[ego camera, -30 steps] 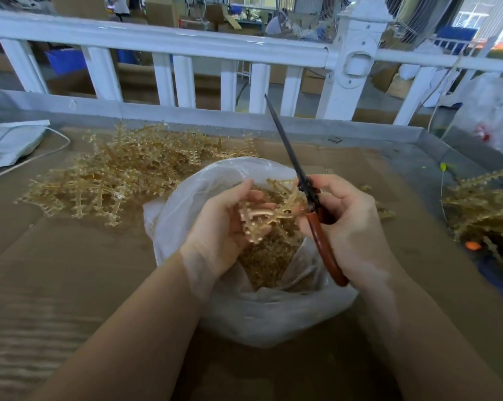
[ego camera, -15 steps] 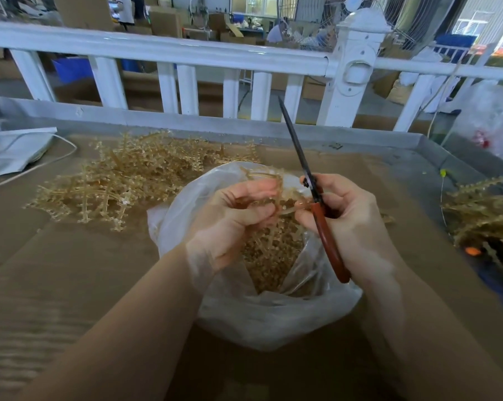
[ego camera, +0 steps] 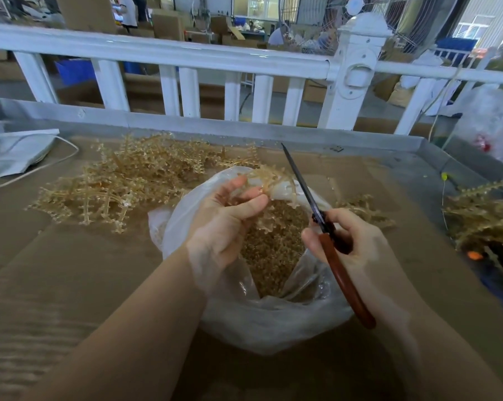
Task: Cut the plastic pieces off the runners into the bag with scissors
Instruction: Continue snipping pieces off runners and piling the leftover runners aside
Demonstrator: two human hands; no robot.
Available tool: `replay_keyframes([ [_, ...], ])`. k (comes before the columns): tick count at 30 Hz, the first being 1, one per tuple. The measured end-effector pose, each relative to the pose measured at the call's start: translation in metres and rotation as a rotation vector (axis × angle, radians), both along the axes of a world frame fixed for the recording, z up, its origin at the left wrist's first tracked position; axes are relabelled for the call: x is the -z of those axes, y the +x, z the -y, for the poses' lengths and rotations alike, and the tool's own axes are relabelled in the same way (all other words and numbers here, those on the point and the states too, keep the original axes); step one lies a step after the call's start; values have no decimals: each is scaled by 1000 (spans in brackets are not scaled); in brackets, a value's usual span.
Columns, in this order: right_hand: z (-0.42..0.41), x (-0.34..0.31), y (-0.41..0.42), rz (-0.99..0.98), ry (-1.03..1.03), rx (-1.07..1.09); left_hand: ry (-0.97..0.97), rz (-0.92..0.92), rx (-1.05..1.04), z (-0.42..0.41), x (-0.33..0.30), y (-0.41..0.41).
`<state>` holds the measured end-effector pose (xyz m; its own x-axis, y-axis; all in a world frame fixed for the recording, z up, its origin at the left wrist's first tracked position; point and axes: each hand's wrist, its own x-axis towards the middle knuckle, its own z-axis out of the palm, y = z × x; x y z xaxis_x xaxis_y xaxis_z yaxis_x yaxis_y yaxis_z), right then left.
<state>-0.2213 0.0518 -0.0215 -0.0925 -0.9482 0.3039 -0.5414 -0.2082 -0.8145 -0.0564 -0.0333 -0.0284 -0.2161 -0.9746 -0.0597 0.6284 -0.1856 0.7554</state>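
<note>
While the left hand (ego camera: 227,224) curls its grip around a pale golden plastic runner (ego camera: 269,180) above the far rim of the clear plastic bag (ego camera: 273,322), the right hand (ego camera: 357,250) has its grip clamped on the red-brown handles of the black-bladed scissors (ego camera: 322,227), whose blades lie together and point up and away, just beside the runner. Small golden cut pieces (ego camera: 273,241) fill the bag on the brown cardboard surface (ego camera: 71,285), with a heap of golden runners (ego camera: 128,180) behind it at left, and a smaller tangle of golden runners (ego camera: 481,212) at the right edge.

Dim, soft overhead light; edges bend wide-angle, near corners blurred.
</note>
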Motion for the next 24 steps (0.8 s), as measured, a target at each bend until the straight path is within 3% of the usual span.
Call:
replay_keyframes([
  [5, 0, 0, 0, 23, -10, 11, -70, 97, 92, -2, 3, -1],
  [11, 0, -4, 1, 89, -33, -3, -149, 77, -17, 3, -8, 3],
  [16, 2, 1, 0, 55, 22, -14, -99, 67, -101, 3, -10, 1],
  [21, 5, 8, -4, -78, 48, 3, -48, 165, -50, 2, -3, 0],
  [24, 6, 10, -4, -87, 44, 26, 22, 69, -45, 4, 0, 1],
])
